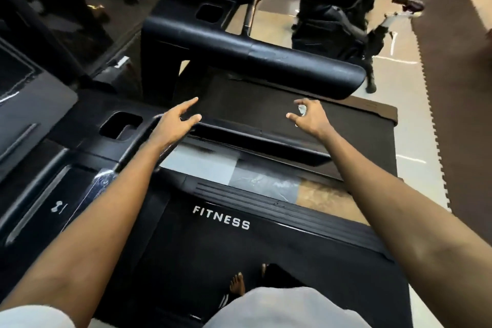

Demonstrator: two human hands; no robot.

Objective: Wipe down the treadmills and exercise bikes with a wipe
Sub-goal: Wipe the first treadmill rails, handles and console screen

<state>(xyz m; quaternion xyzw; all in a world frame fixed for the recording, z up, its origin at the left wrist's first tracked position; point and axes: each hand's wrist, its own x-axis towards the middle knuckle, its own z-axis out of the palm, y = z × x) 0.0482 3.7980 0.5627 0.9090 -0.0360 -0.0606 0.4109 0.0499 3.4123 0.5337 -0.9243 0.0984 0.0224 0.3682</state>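
Reaching both arms out in front of me, I stand on the treadmill (221, 217), whose dark deck carries the word FITNESS, with my bare foot (237, 283) on the belt below. My right hand (310, 117) has its fingers curled in and pinches a small, crumpled, pale wipe (302, 109), held in the air past the crossbar (261, 138) and over the belt of the next treadmill (253, 56). The wipe touches no machine. My left hand (177, 120) is spread, fingers straight and apart, holding nothing. It sits just over the left end of the crossbar, and I cannot tell whether it touches it.

Left of that hand, a cup pocket (121, 125) is sunk into the console of my treadmill. Its inside is dark, and I can make out nothing in it. A second pocket (210, 12) shows on the next treadmill's console, just as dark. Beyond that machine's thick black handrail (266, 61), to the right, stands an exercise bike (332, 24), blurred, on the pale floor beside a brown mat (452, 88).
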